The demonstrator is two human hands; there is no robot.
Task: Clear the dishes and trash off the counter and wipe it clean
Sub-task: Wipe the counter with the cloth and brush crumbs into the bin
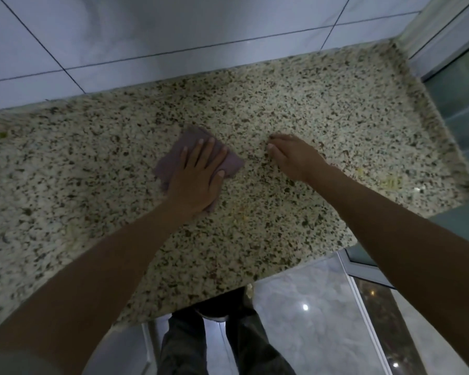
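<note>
Head view looks straight down on a speckled granite desk [336, 104] that runs along a wall of pale tiles [173, 28]. The left hand [198, 174] lies flat, fingers straight and slightly spread, pressing on a folded mauve cloth [186, 143] near the middle of the desk. The cloth shows beyond the fingertips and to either side of the palm. Just to its right, apart from the cloth, the right hand [293, 155] rests on the bare stone with its fingers bent down so that the tips touch the surface; it holds nothing that can be seen. Faint yellowish smears [390, 182] mark the stone near the right end, and a small green speck [2, 135] sits at the far left. Below the front edge are a glossy tiled floor [309, 320] and the person's dark trouser legs [255, 350]
</note>
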